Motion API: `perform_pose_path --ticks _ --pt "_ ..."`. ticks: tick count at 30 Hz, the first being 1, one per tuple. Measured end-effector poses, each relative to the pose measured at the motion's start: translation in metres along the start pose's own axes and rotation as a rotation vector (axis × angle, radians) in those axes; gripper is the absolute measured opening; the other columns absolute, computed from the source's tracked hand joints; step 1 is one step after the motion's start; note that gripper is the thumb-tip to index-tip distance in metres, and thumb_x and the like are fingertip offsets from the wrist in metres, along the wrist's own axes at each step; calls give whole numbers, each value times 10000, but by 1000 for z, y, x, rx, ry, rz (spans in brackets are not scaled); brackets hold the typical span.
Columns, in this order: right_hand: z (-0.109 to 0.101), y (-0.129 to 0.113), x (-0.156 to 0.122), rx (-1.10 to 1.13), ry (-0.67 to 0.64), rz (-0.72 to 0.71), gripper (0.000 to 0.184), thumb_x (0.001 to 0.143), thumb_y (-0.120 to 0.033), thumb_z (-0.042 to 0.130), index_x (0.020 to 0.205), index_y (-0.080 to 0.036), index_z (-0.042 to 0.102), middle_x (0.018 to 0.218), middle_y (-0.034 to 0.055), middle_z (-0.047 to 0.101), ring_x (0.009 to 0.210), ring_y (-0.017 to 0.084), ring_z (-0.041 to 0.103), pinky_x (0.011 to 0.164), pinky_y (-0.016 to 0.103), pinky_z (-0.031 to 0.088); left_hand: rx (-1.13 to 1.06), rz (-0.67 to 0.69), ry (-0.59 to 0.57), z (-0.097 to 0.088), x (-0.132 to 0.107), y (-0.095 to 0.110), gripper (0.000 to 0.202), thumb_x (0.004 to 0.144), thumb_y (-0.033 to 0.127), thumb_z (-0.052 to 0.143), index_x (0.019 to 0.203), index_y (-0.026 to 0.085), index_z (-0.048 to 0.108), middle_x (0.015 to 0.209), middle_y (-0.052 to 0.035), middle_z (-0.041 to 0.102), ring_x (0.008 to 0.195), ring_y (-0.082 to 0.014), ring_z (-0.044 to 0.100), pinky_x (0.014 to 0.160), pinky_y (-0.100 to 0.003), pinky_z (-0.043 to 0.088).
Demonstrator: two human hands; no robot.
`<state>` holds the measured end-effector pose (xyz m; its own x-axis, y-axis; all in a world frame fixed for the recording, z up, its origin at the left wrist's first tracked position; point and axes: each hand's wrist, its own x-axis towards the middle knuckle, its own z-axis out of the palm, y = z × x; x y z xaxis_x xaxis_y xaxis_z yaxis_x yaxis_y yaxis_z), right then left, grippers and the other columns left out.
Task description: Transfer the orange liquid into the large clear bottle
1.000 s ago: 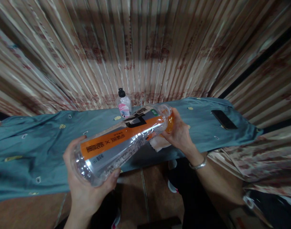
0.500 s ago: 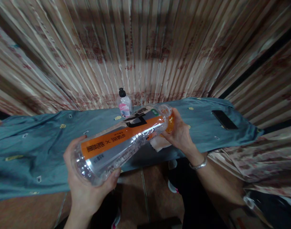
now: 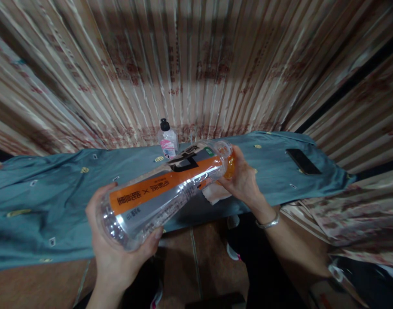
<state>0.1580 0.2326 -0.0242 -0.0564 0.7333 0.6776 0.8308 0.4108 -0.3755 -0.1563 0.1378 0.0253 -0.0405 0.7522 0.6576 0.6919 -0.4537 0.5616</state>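
A large clear plastic bottle [image 3: 166, 189] with an orange and grey label lies nearly level in front of me, above the near edge of a table under a teal cloth [image 3: 48, 201]. My left hand [image 3: 119, 253] cups its base from below, fingers wrapped round it. My right hand [image 3: 243, 178] is closed round the orange cap [image 3: 229, 167] at the bottle's far end. A silver bracelet sits on my right wrist. A pale cloth or paper [image 3: 214, 193] lies on the table just under the bottle's neck.
A small clear bottle with a black cap and pink label [image 3: 168, 140] stands at the table's back edge, against a striped curtain. A black phone [image 3: 302, 161] lies on the teal cloth at the right. Brown floor and my shoes show below.
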Motion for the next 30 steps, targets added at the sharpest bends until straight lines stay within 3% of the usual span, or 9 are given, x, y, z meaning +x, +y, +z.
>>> perform_pose_path --ticks 7,13,18,23,30 --pt "0 0 1 16 -26 31 860 859 -497 708 1561 -178 327 1405 184 659 1180 323 712 986 473 615 7 2 129 9 5 10 921 651 624 784 1462 256 545 1217 -110 583 995 -311 636 789 -465 570" --pt "1 2 0 29 -20 1 870 864 -499 709 1565 -163 318 1426 208 634 1280 352 661 1019 507 596 10 5 129 9 3 7 945 662 625 781 1486 239 527 1264 -126 579 1049 -336 631 835 -495 564" --pt "2 3 -1 20 -18 11 871 857 -500 714 1563 -179 318 1414 204 642 1260 355 673 1005 501 603 16 52 36 5 4 6 910 693 482 819 1512 265 488 1270 -114 579 1037 -319 642 826 -456 584" --pt "3 3 -1 20 -2 -14 884 862 -512 713 1571 -191 293 1427 196 632 1266 344 670 1015 495 599 -17 1 150 9 5 11 917 665 627 783 1459 229 554 1241 -114 587 1038 -313 621 830 -448 553" --pt "2 2 0 41 -22 7 878 864 -488 723 1583 -247 279 1424 165 632 1276 345 659 1040 514 585 -15 7 126 11 7 12 926 671 623 785 1482 252 535 1212 -99 580 997 -280 620 801 -419 552"
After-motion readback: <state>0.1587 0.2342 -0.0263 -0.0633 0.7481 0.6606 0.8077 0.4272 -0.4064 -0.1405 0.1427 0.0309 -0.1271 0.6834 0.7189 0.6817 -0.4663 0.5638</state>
